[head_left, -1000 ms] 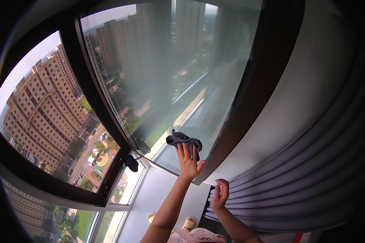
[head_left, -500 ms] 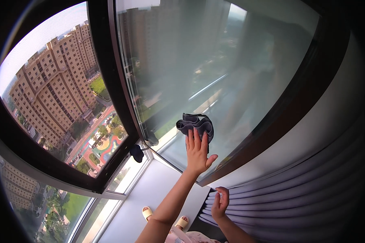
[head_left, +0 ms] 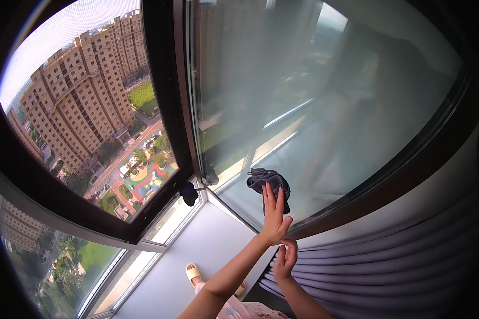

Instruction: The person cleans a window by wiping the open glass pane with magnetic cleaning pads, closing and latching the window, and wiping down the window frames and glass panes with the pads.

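Note:
A bunched dark grey cloth [head_left: 269,182] lies against the glass pane [head_left: 298,143] of an opened window sash, close to the pane's lower edge. My left hand [head_left: 274,218] presses it to the glass with outstretched fingers. Part of the cloth is hidden behind those fingers. Just below and to the right of the left wrist, my right hand [head_left: 286,259] is raised with loosely bent fingers. Nothing shows in it. The sash's dark frame [head_left: 351,210] runs beside both hands.
A dark lump [head_left: 188,193] hangs at the window frame's lower corner. Pleated grey curtain [head_left: 367,271] fills the lower right. Below are a pale ledge or floor [head_left: 197,239] and a yellow slipper [head_left: 193,275] on my foot. Outside stand tall buildings [head_left: 85,90].
My left hand and the cloth have slid lower on the pane, toward its bottom edge. My right hand has come closer to the left wrist. The whole view has shifted somewhat.

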Tool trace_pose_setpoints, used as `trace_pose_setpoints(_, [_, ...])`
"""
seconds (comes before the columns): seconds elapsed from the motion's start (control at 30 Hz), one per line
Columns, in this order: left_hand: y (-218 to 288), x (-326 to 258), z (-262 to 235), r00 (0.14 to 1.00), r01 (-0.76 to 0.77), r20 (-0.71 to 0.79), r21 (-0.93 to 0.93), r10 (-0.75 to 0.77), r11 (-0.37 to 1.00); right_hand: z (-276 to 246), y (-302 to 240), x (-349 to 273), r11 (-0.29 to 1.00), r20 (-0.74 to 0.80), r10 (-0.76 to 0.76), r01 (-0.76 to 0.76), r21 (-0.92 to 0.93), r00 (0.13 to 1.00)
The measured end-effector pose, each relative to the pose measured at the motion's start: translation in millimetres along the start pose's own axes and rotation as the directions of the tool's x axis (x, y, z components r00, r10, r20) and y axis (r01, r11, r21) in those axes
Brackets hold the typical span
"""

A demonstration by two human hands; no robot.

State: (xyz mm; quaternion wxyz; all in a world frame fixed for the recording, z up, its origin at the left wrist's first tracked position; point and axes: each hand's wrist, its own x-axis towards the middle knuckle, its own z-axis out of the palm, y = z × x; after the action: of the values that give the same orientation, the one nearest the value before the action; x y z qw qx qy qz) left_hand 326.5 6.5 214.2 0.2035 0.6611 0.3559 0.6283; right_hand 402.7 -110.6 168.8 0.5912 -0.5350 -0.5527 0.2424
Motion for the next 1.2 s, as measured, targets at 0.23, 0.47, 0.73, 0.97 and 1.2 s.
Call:
trace_pose_setpoints(0.23, [-102.2,31.5,-53.1,0.989,-0.038,-0.126,0.317,0.082,0.948,14.8,12.4,9.8,0.996,-0.011,-0.051,0.050,-0.069,0.999])
trace_pose_setpoints(0.47, [-212.4,-50.8,-65.3,0.784,0.552,-0.329,-0.020,-0.526,0.834,39.3,50.2,-32.6,0.988,-0.038,0.056,-0.061,-0.145,0.998])
trace_pose_setpoints(0.73, [-159.4,38.0,-88.9,0.990,0.023,-0.141,0.340,0.027,0.940,100.6,47.7,-25.4,0.990,0.069,0.083,-0.074,-0.123,0.994])
trace_pose_setpoints(0.97, [-239.6,-6.5,-116.8,0.672,0.651,-0.295,-0.203,-0.679,0.732,139.2,59.6,1.6,0.989,0.032,0.133,-0.130,-0.076,0.991])
trace_pose_setpoints(1.2, [-203.6,39.9,-123.2,0.989,-0.015,-0.135,0.286,0.056,0.958,158.1,66.8,22.0,0.991,0.036,0.108,-0.104,-0.082,0.994])
